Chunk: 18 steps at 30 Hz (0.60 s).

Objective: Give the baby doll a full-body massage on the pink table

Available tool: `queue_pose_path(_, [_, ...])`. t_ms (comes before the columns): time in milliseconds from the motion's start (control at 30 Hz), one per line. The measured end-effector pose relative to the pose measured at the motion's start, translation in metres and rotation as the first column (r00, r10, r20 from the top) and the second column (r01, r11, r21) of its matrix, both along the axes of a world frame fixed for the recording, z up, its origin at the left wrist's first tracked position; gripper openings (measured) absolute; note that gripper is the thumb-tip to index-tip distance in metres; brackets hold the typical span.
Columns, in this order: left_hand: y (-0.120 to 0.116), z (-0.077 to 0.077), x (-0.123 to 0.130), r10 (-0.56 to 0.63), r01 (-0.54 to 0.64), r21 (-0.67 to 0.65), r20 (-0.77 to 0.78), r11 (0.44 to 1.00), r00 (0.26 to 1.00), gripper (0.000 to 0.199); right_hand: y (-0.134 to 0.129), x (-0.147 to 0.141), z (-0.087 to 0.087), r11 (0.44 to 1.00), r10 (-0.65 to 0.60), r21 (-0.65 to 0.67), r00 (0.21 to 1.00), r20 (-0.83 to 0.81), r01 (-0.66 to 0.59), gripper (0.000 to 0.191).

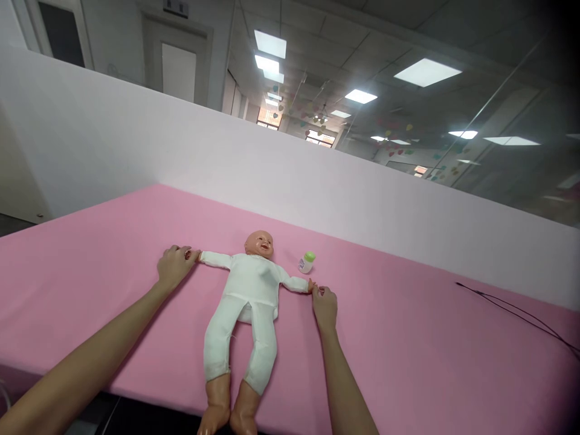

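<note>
Doll (254, 279) on table (399, 338), bottle (306, 263) beside

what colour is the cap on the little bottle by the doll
Light green; the cap shows best in the head view.

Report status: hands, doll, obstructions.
Left hand, right hand holding doll by its hands. On its back, arms spread. Green-capped bottle alongside, blocking neither hand.

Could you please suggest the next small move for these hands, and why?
Perhaps bring both arms of the doll gently inward: they lie stretched sideways, and the left hand and right hand each hold one by its end.
</note>
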<state>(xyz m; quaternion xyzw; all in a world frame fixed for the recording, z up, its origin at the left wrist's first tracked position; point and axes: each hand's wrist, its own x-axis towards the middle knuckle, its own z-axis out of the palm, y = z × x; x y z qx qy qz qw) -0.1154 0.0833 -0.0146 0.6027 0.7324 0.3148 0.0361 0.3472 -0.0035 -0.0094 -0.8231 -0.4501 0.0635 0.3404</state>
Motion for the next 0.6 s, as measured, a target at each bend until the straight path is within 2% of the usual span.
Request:
queue_pose_path(100, [-0.003,0.018,0.02,-0.099,0.089,0.231,0.031,0.969,0.995,0.048,0.0,0.001,0.012,0.997,-0.018,-0.074,0.999,0.043,0.021,0.046])
queue_pose_path(167, [-0.013,0.041,0.053,-0.296,0.234,0.426,0.085,0.874,0.951,0.044,0.002,0.001,0.023,0.996,-0.044,-0.075,0.994,0.103,0.052,0.045])
queue_pose_path(200, [-0.019,0.055,0.075,-0.43,0.316,0.505,0.124,0.803,0.894,0.043,0.004,0.0,0.03,0.997,-0.042,-0.061,0.991,0.128,0.05,0.044])
queue_pose_path(233, [-0.026,0.068,0.1,-0.584,0.415,0.553,0.165,0.722,0.795,0.043,0.006,-0.002,0.036,0.999,-0.019,-0.048,0.99,0.14,0.026,0.041])
queue_pose_path(267, [-0.033,0.081,0.128,-0.721,0.509,0.571,0.233,0.645,0.652,0.041,0.01,-0.004,0.042,0.999,0.017,-0.037,0.989,0.145,-0.011,0.039])
queue_pose_path(300, [-0.039,0.092,0.155,-0.808,0.591,0.554,0.351,0.587,0.473,0.04,0.014,-0.005,0.048,0.998,0.055,-0.028,0.988,0.147,-0.051,0.037])
queue_pose_path(333, [-0.043,0.101,0.183,-0.801,0.634,0.522,0.526,0.57,0.287,0.04,0.018,-0.007,0.053,0.996,0.09,-0.018,0.984,0.155,-0.089,0.036])
queue_pose_path(367, [-0.044,0.106,0.209,-0.694,0.669,0.467,0.713,0.578,0.103,0.041,0.023,-0.008,0.057,0.992,0.122,-0.008,0.978,0.169,-0.123,0.037])
queue_pose_path(400, [-0.042,0.11,0.233,-0.51,0.684,0.409,0.858,0.604,-0.063,0.045,0.028,-0.009,0.06,0.988,0.149,0.007,0.97,0.193,-0.153,0.038])
queue_pose_path(433, [-0.037,0.11,0.255,-0.309,0.665,0.36,0.93,0.654,-0.199,0.049,0.033,-0.01,0.062,0.982,0.176,0.025,0.958,0.227,-0.187,0.04])
queue_pose_path(467, [-0.03,0.109,0.274,-0.127,0.642,0.302,0.944,0.705,-0.304,0.053,0.038,-0.01,0.064,0.973,0.211,0.039,0.94,0.268,-0.229,0.043])
queue_pose_path(500, [-0.021,0.106,0.289,0.026,0.629,0.237,0.925,0.74,-0.379,0.058,0.043,-0.009,0.064,0.961,0.248,0.041,0.917,0.313,-0.274,0.045])
queue_pose_path(533, [-0.011,0.102,0.303,0.13,0.627,0.183,0.898,0.757,-0.42,0.062,0.047,-0.008,0.064,0.949,0.284,0.027,0.889,0.36,-0.314,0.048])
queue_pose_path(600, [0.005,0.092,0.323,0.233,0.63,0.117,0.866,0.768,-0.443,0.067,0.055,-0.006,0.061,0.928,0.346,-0.032,0.827,0.443,-0.371,0.053])
